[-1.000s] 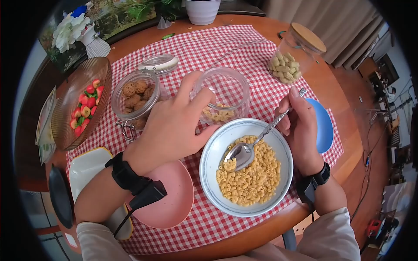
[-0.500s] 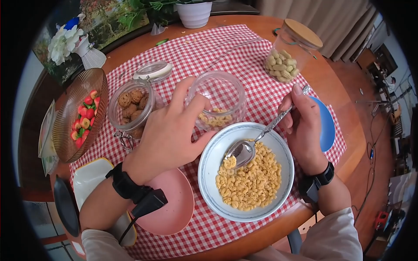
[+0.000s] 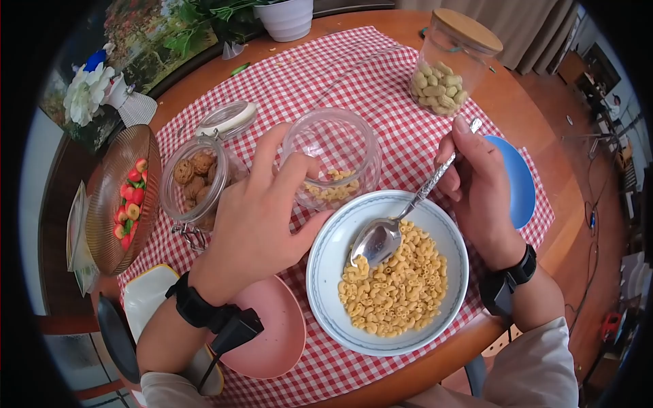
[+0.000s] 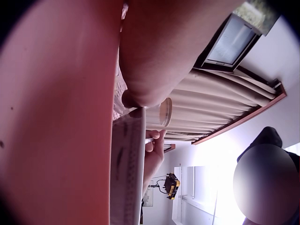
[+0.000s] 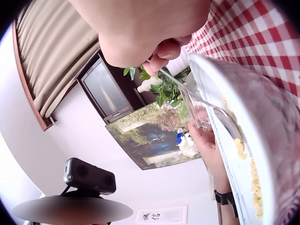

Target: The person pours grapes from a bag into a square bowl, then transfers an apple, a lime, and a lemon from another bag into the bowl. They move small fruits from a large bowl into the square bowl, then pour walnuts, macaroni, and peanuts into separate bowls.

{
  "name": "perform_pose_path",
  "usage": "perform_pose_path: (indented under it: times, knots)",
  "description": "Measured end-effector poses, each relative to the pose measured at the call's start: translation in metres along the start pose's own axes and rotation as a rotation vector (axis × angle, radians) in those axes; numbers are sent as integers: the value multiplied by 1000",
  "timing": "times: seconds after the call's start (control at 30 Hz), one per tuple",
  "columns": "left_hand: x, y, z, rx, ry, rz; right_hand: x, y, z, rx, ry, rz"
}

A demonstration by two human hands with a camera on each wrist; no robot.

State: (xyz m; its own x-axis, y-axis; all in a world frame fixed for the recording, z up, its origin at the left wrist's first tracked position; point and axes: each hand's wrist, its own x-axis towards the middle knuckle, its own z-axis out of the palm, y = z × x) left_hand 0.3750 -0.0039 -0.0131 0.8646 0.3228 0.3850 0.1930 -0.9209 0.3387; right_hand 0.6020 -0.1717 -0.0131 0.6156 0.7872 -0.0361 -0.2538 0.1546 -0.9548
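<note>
A white bowl (image 3: 320, 299) with a blue-patterned rim holds elbow macaroni (image 3: 394, 299). My right hand (image 3: 479, 187) pinches the handle of a metal spoon (image 3: 378, 243) between thumb and fingers, and the spoon's head lies inside the bowl at the upper-left edge of the macaroni. My left hand (image 3: 255, 228) is spread, palm down, between the bowl and two glass jars. Its thumb tip is right at the bowl's rim. Its fingers reach to the left side of the open glass jar (image 3: 367, 136), which has a little macaroni at the bottom.
An open clip-lid jar of walnuts (image 3: 197, 178) stands left of the left hand. A pink plate (image 3: 272, 333) lies under the left wrist, a white dish (image 3: 146, 292) beyond it. A blue plate (image 3: 513, 177) is at right, a lidded peanut jar (image 3: 449, 68) behind. A ribbed fruit bowl (image 3: 112, 177) stands left.
The head view has shifted slightly, so the table's things sit differently in the picture. The spoon head has settled lower against the macaroni. Both hands keep nearly the same pose.
</note>
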Motion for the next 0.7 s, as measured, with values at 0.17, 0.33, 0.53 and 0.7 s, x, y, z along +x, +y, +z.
perform_pose_path:
  times: [0.17, 0.33, 0.53, 0.7]
  knots:
    - [0, 1, 0, -5, 3, -4, 1, 1, -2, 9, -62, 10]
    - [0, 0, 0, -6, -2, -4, 2, 3, -6, 128, -86, 91]
    - [-1, -1, 2, -18, 16, 0, 2, -8, 2, 356, 76, 118]
    - [-1, -2, 2, 4, 38, 26, 2, -5, -8, 312, 45, 27]
